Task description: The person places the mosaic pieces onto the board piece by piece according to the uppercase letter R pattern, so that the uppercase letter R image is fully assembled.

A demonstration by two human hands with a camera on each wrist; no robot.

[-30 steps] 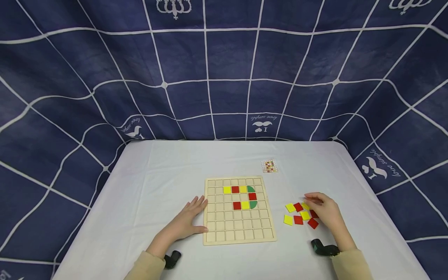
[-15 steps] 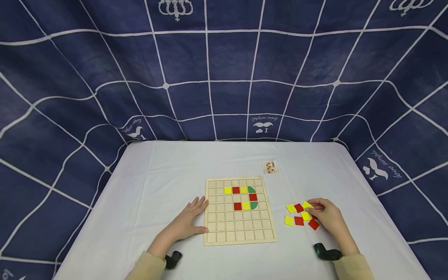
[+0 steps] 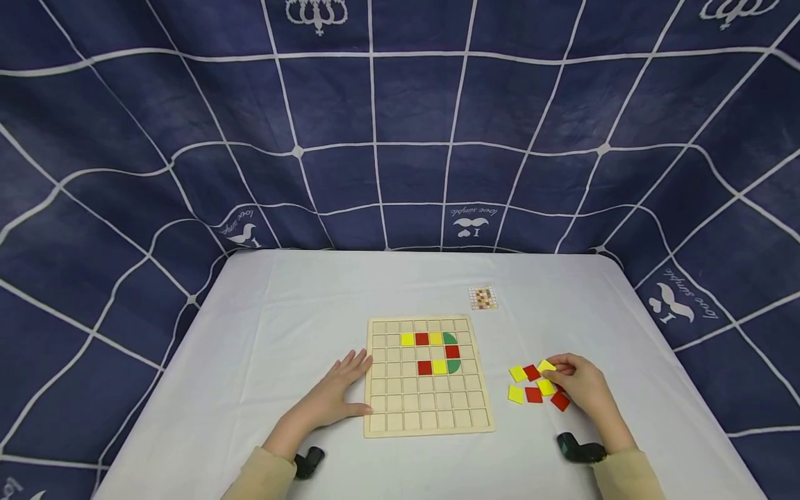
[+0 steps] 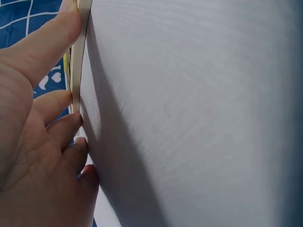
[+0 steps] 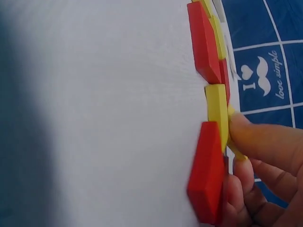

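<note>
While the left hand [image 3: 334, 394] is resting, fingers spread, against the wooden board [image 3: 400, 403] at nine o'clock, cells [image 3: 428, 421] are holding flat squares [image 3: 421, 339] and green quarter-rounds [image 3: 449, 339]; at three o'clock, the right hand [image 3: 582, 380] is pinching a yellow tile [image 3: 546, 365] beside loose tiles [image 3: 534, 395] on the desk [image 3: 300, 298].

Both forearms reach forward in beige sleeves [image 3: 261, 478], wrists bare. The left hand [image 3: 336, 390] is turned inward, its thumb [image 4: 45, 42] stretched out well apart from the other fingers, which lie relaxed and slightly separated. The right hand [image 3: 580, 382] angles forward and to the left, thumb [image 5: 260, 142] and index finger pinching, the remaining fingers bent beneath.
</note>
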